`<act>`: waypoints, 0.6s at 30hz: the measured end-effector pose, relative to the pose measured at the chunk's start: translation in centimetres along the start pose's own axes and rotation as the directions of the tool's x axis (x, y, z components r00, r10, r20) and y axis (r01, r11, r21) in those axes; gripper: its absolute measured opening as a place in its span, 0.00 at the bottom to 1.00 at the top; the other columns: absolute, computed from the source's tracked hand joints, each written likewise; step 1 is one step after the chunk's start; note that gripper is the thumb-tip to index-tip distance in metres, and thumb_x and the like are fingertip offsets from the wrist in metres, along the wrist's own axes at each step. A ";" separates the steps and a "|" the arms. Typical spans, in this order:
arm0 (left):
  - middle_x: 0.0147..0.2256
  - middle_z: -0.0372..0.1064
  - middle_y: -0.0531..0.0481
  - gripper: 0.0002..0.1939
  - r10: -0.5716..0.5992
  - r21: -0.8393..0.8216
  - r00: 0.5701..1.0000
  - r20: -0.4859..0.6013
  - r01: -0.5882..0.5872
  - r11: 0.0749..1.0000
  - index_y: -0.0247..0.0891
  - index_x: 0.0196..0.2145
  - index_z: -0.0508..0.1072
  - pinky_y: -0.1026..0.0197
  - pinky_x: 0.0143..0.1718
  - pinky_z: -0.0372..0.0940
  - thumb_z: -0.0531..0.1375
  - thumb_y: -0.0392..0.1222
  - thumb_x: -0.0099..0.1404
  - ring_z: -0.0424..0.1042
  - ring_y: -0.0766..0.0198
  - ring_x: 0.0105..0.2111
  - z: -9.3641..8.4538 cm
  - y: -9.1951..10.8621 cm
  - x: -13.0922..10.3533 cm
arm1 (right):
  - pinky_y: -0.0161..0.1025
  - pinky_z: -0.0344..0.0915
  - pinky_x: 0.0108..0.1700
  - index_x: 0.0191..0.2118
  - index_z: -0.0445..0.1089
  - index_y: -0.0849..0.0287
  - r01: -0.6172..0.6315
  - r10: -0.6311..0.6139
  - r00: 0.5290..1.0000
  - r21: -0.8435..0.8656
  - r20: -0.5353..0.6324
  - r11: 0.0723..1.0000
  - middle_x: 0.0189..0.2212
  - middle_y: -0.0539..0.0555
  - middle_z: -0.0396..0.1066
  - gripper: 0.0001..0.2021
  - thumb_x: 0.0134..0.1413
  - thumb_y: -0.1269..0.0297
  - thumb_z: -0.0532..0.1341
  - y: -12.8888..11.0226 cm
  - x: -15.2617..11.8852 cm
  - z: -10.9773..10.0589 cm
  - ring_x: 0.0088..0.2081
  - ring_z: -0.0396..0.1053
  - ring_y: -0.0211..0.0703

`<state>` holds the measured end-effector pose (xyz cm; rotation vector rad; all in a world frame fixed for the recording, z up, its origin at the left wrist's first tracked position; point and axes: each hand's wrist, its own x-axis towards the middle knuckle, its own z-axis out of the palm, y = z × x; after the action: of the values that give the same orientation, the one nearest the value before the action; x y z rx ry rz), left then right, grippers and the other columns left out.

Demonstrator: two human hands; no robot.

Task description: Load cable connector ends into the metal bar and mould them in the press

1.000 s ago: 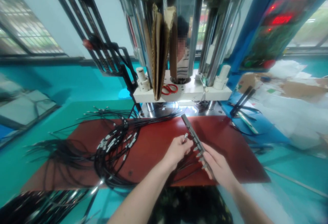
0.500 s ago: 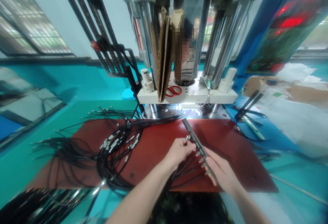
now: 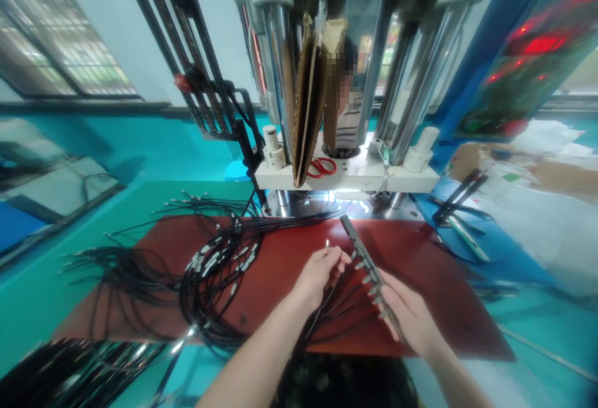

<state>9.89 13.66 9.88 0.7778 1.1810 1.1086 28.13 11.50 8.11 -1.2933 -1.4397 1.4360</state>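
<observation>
My right hand [image 3: 408,308] is wrapped round the lower half of a long dark metal strip [image 3: 354,237]. Several small metal cable ends sit along the strip's left edge, with thin black cables [image 3: 343,313] trailing from them to the lower left. Just left of the strip, apart from it, my left hand [image 3: 322,274] pinches a black cable; its small metal end [image 3: 327,244] sticks up above the fingers. Most of that cable is hidden by the hand.
A coiled bundle of black cables [image 3: 187,289] with white labels lies on the brown board [image 3: 289,258]. Behind stands a press with a white plate [image 3: 359,179], red-handled scissors [image 3: 324,167] and folded cardboard [image 3: 308,109]. Pliers [image 3: 460,196] lie at right. More cables [image 3: 75,374] hang lower left.
My left hand has drawn back a little to the left from the strip, and the metal end in its fingers now points up. My right hand keeps its hold; the view has shifted slightly.
</observation>
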 end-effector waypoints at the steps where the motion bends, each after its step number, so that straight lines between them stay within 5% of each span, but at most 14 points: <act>1: 0.19 0.55 0.57 0.17 0.003 0.012 1.000 0.006 -0.003 1.000 0.34 0.25 0.67 0.69 0.17 0.45 0.53 0.53 0.56 0.52 0.75 0.17 0.1 0.0 0.0 | 0.28 0.51 0.12 0.53 0.61 0.62 -0.002 0.002 1.000 -0.001 -0.004 1.000 0.15 0.46 0.61 0.26 0.53 0.50 0.54 0.0 0.0 0.0 0.12 0.52 0.29; 5: 0.17 0.51 0.60 0.15 0.068 0.111 0.994 -0.083 -0.058 0.992 0.37 0.24 0.62 0.69 0.14 0.41 0.55 0.52 0.55 0.49 0.75 0.14 0.9 0.1 0.0 | 0.29 0.52 0.13 0.52 0.62 0.61 0.000 0.000 1.000 -0.003 -0.012 1.000 0.16 0.47 0.63 0.26 0.52 0.49 0.54 0.3 0.0 0.0 0.12 0.53 0.30; 11: 0.18 0.60 0.55 0.22 -0.103 0.163 0.983 0.150 0.079 0.984 0.34 0.23 0.68 0.67 0.12 0.38 0.55 0.59 0.52 0.48 0.76 0.12 0.0 -0.1 0.7 | 0.29 0.51 0.13 0.52 0.63 0.60 0.002 -0.002 1.000 -0.026 0.012 1.000 0.17 0.47 0.63 0.26 0.51 0.48 0.54 0.3 0.0 -0.1 0.11 0.53 0.30; 15: 0.17 0.58 0.57 0.17 -0.057 0.089 0.992 0.117 0.047 0.995 0.34 0.21 0.67 0.67 0.14 0.37 0.61 0.54 0.48 0.45 0.77 0.12 -0.2 0.1 0.9 | 0.30 0.51 0.13 0.53 0.62 0.61 -0.030 0.031 0.999 -0.049 0.019 0.998 0.16 0.47 0.63 0.28 0.51 0.48 0.54 0.1 0.1 -0.1 0.11 0.53 0.30; 18: 0.16 0.58 0.56 0.14 0.105 0.178 0.993 0.052 -0.113 0.978 0.34 0.16 0.65 0.67 0.18 0.46 0.62 0.46 0.48 0.51 0.75 0.15 0.0 0.4 0.8 | 0.31 0.53 0.13 0.52 0.63 0.61 -0.031 0.031 0.999 -0.054 0.011 0.998 0.19 0.49 0.65 0.28 0.50 0.46 0.54 0.2 0.2 -0.2 0.12 0.54 0.31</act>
<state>9.82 14.59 9.98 1.0116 1.2263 1.0790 28.29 11.73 7.95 -1.3479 -1.4816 1.4365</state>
